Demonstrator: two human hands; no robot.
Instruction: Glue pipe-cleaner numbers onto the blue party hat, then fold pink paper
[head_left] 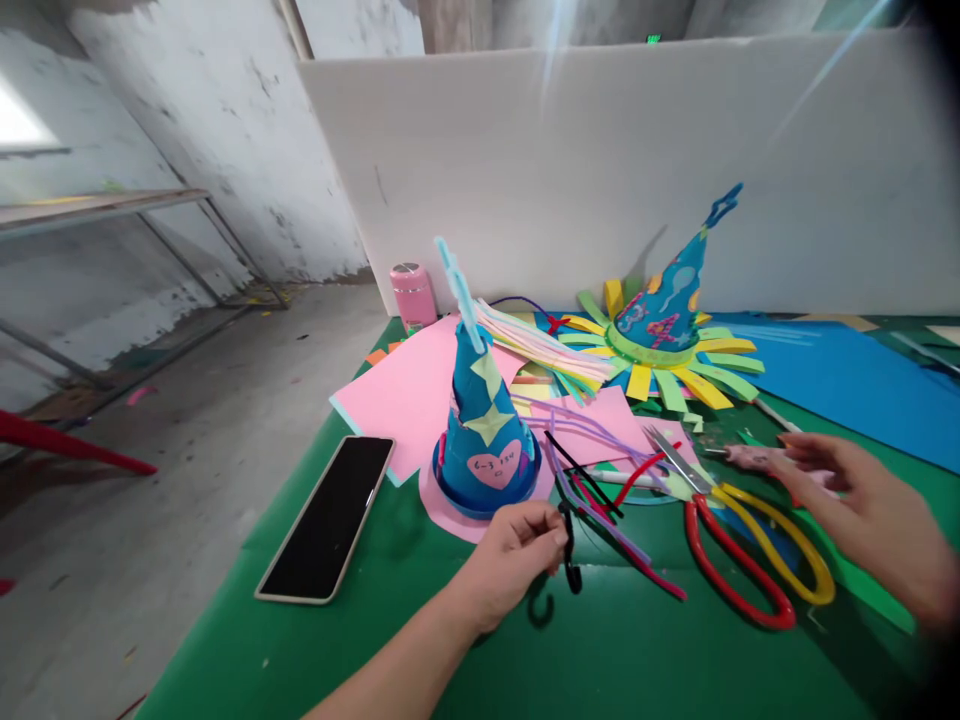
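Note:
My left hand pinches a short black pipe cleaner bent into a hook at its lower end. Just behind it stands a blue cone hat with pale stars, a pink heart with handwriting and a light-blue twisted tip. On the right, my right hand has its thumb and fingers around the body of a pink glue gun, whose metal nozzle points left. Scissors with red and yellow handles lie partly spread between the hands, beside loose purple, red and black pipe cleaners.
A phone lies at the table's left edge. Behind are pink paper sheets, a bundle of pale pipe cleaners, a pink bottle and a second cone hat with paper strips. Blue sheet lies right; a white panel stands behind.

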